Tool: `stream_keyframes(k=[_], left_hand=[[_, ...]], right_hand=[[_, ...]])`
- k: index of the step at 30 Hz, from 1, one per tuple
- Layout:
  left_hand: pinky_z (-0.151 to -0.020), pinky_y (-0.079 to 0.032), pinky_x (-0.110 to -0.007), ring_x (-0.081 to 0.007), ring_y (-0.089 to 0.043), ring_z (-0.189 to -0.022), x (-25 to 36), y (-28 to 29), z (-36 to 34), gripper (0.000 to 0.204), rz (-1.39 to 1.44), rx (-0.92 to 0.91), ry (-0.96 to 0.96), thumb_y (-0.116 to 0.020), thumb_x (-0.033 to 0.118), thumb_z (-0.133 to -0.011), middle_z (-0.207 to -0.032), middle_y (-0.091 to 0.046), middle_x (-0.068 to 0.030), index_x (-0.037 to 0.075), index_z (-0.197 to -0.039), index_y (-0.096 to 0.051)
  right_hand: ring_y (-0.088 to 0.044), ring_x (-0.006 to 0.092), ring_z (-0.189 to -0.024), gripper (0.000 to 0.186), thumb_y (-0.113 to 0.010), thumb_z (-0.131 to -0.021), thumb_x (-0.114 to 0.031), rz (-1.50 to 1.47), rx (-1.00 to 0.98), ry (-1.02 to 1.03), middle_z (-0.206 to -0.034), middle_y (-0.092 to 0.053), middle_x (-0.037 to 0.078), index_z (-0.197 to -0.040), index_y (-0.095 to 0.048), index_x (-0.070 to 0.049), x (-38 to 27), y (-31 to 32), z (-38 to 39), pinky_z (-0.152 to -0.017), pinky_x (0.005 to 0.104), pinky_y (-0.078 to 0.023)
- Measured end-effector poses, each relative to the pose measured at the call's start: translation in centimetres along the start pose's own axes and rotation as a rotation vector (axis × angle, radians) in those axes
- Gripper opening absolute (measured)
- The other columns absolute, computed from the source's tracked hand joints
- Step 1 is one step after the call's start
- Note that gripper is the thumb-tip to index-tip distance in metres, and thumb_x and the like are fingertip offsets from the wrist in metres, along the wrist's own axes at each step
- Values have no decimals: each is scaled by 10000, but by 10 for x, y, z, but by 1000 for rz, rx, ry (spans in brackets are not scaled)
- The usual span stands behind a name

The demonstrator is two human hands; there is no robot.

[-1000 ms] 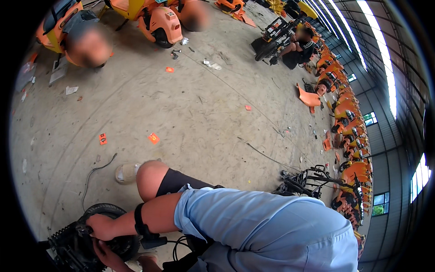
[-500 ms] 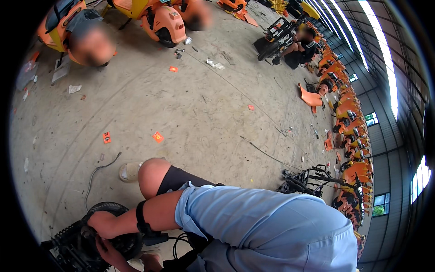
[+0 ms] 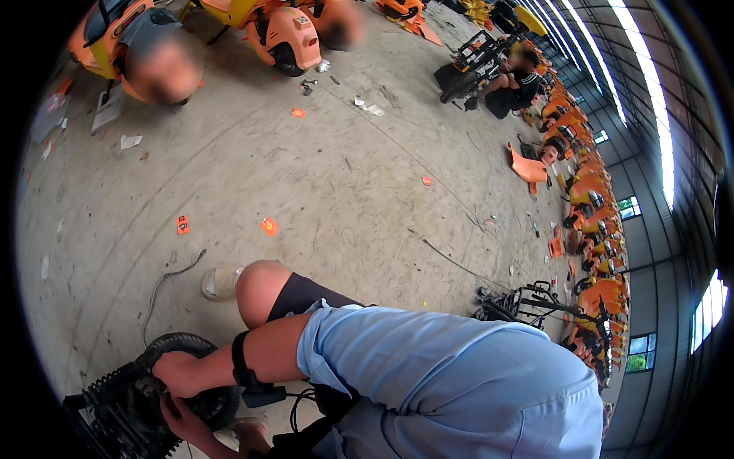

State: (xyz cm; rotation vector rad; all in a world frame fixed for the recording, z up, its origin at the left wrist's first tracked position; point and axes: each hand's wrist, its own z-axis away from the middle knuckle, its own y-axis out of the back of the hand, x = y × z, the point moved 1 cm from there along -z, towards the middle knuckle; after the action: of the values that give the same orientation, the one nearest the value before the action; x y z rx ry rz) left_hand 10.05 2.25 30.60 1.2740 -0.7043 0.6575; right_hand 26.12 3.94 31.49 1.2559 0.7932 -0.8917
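currently, right hand (image 3: 177, 373), left hand (image 3: 182, 421) at black wheel (image 3: 223, 404); grip hidden, can't tell.

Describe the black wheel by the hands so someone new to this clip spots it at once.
Start at the light-blue shirt across the bottom and follow the strapped arm left to its hand. That hand partly covers the black wheel, at lower left. Its broad round tyre sets it apart from the coiled spring to its left and the thin cable above.
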Motion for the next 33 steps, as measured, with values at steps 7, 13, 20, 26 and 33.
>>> stream_keyframes(k=[7,13,20,26,33], left_hand=[[-894,-477,-331,-250,-610,-1074,18,-15,16,390,-58,58,27,-609,239,-939,-1185,-626,-173,-29,-1220,-579],[-901,-478,-344,-257,-624,-1060,-7,-11,15,406,-45,70,36,-603,240,-940,-1179,-635,-170,-22,-1248,-574],[-718,-480,-257,-132,-615,-797,7,-4,15,195,114,136,-79,-669,113,-877,-890,-650,-82,30,-1053,-657],[-784,-466,-266,-152,-633,-876,8,-1,20,249,720,80,66,-538,198,-983,-1013,-663,-98,-1,-1127,-578],[-707,-420,-216,-73,-536,-781,-12,0,22,273,869,249,289,-540,275,-985,-909,-610,-5,42,-1108,-610]], right_hand=[[-652,374,-843,190,-699,-678,-137,-23,-56,-24,-801,-663,195,-835,-684,-32,4,18,18,-729,448,-518],[-631,405,-882,201,-668,-664,-116,9,-118,9,-843,-655,222,-837,-671,-14,6,6,15,-782,467,-501],[-624,411,-852,283,-695,-782,-240,-98,-66,-101,-845,-650,223,-922,-650,2,2,4,13,-737,450,-500],[-555,96,-618,228,-685,-866,-217,-557,-120,-310,-732,-644,33,-930,-652,0,3,0,17,-582,267,-454],[-534,97,-715,240,-668,-897,-232,-576,-214,-380,-823,-635,26,-1010,-654,-20,5,5,26,-612,226,-423]])
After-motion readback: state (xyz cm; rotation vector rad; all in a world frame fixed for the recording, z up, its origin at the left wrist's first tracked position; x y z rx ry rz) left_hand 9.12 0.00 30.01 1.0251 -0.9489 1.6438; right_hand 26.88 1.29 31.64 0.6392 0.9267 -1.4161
